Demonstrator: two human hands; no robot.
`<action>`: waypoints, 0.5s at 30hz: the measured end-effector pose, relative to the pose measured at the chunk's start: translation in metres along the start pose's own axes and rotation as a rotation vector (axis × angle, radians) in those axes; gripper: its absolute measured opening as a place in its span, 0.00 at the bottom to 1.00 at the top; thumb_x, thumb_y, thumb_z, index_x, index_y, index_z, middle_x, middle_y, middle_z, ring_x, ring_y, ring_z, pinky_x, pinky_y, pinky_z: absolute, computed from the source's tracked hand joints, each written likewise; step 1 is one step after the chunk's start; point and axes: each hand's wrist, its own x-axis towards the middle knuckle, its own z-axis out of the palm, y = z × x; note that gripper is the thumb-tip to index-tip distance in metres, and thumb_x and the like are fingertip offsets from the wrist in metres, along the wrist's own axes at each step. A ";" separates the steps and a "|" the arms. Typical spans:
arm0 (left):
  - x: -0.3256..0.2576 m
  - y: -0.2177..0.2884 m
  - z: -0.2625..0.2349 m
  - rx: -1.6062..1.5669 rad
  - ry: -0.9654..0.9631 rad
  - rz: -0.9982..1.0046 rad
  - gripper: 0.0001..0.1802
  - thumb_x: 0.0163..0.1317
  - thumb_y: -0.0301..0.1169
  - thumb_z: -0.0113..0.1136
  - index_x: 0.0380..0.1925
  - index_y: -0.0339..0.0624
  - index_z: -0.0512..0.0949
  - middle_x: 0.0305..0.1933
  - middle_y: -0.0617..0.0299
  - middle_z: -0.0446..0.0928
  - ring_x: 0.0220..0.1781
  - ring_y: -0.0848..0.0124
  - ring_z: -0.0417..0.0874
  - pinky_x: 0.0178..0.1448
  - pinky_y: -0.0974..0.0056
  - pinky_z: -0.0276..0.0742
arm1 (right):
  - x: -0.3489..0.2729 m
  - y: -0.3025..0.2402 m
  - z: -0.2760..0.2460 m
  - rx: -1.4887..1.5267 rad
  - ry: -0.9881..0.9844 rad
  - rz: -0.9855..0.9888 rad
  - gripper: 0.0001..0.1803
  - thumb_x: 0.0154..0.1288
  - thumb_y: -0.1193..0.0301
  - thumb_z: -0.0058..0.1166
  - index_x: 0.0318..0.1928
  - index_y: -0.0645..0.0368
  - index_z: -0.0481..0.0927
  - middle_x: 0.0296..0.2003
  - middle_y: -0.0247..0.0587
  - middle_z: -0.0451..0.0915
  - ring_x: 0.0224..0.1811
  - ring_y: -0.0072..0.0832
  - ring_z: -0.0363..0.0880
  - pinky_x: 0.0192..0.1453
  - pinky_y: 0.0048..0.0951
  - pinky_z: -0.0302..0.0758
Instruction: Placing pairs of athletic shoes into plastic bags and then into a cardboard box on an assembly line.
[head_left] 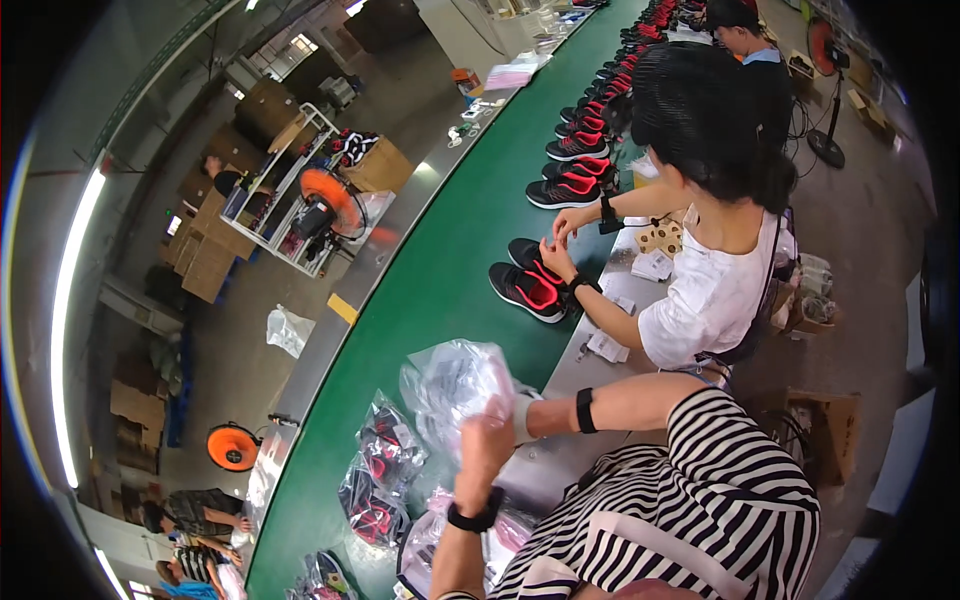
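Several bagged shoes (388, 442) already lie at seven o'clock; many unbagged shoes (576, 186) remain toward one. Left hand (484, 444) holds clear plastic (448, 390); right hand (524, 418), I cannot tell.

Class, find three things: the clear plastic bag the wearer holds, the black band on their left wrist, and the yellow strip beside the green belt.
Clear plastic bag (450, 388): head view, crumpled middle.
Black band (475, 515): head view, outer face.
Yellow strip (343, 308): head view, flat middle.
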 end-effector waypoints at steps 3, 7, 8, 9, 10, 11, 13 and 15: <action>0.016 -0.035 -0.035 -0.221 0.383 0.076 0.12 0.58 0.32 0.58 0.24 0.31 0.76 0.13 0.50 0.71 0.15 0.68 0.72 0.21 0.61 0.66 | 0.113 -0.086 -0.064 -0.050 -1.302 -0.036 0.15 0.46 0.55 0.54 0.22 0.53 0.82 0.21 0.41 0.79 0.26 0.42 0.78 0.32 0.42 0.73; 0.034 -0.057 -0.048 -0.446 0.308 -0.228 0.09 0.56 0.28 0.58 0.22 0.31 0.75 0.13 0.52 0.72 0.15 0.67 0.73 0.21 0.61 0.66 | 0.130 -0.089 -0.074 -0.117 -1.473 -0.453 0.17 0.49 0.55 0.52 0.29 0.53 0.84 0.27 0.41 0.82 0.28 0.41 0.80 0.33 0.40 0.74; 0.034 -0.037 -0.035 -0.339 0.249 0.035 0.04 0.54 0.25 0.56 0.25 0.35 0.76 0.15 0.48 0.72 0.17 0.58 0.74 0.22 0.58 0.66 | 0.114 -0.075 -0.059 -0.123 -1.470 -0.459 0.17 0.49 0.55 0.52 0.29 0.53 0.84 0.27 0.41 0.82 0.28 0.41 0.80 0.33 0.40 0.74; 0.027 -0.022 -0.028 -0.226 0.189 0.287 0.03 0.51 0.23 0.54 0.27 0.38 0.76 0.17 0.44 0.72 0.18 0.50 0.75 0.23 0.54 0.67 | 0.107 -0.031 -0.096 -0.225 -1.453 -0.431 0.16 0.49 0.55 0.52 0.28 0.52 0.83 0.26 0.41 0.81 0.28 0.40 0.79 0.34 0.40 0.73; 0.021 -0.006 -0.028 -0.115 0.055 0.243 0.06 0.49 0.22 0.53 0.29 0.38 0.76 0.19 0.44 0.73 0.22 0.49 0.77 0.25 0.54 0.68 | 0.093 -0.027 -0.061 -0.325 -1.424 -0.406 0.16 0.50 0.55 0.52 0.27 0.52 0.83 0.25 0.40 0.80 0.28 0.40 0.79 0.34 0.40 0.73; 0.020 0.002 -0.030 -0.011 -0.078 0.199 0.09 0.48 0.21 0.51 0.31 0.37 0.76 0.21 0.44 0.74 0.26 0.47 0.78 0.28 0.53 0.70 | 0.088 0.001 -0.055 -0.430 -1.398 -0.378 0.15 0.50 0.55 0.52 0.27 0.52 0.82 0.25 0.40 0.80 0.28 0.39 0.79 0.34 0.40 0.73; 0.024 -0.012 -0.028 -0.319 0.001 0.087 0.08 0.56 0.29 0.54 0.32 0.36 0.77 0.23 0.44 0.75 0.26 0.51 0.79 0.30 0.59 0.71 | 0.070 0.082 -0.094 -0.679 -1.339 -0.252 0.14 0.50 0.55 0.52 0.25 0.52 0.81 0.23 0.39 0.79 0.27 0.38 0.78 0.35 0.40 0.73; 0.010 -0.033 -0.050 -0.276 -0.054 -0.169 0.09 0.57 0.30 0.55 0.32 0.35 0.77 0.25 0.44 0.76 0.28 0.52 0.79 0.31 0.60 0.72 | 0.041 0.127 -0.078 -0.883 -1.256 -0.157 0.14 0.51 0.56 0.52 0.23 0.51 0.81 0.21 0.38 0.77 0.27 0.37 0.77 0.36 0.40 0.72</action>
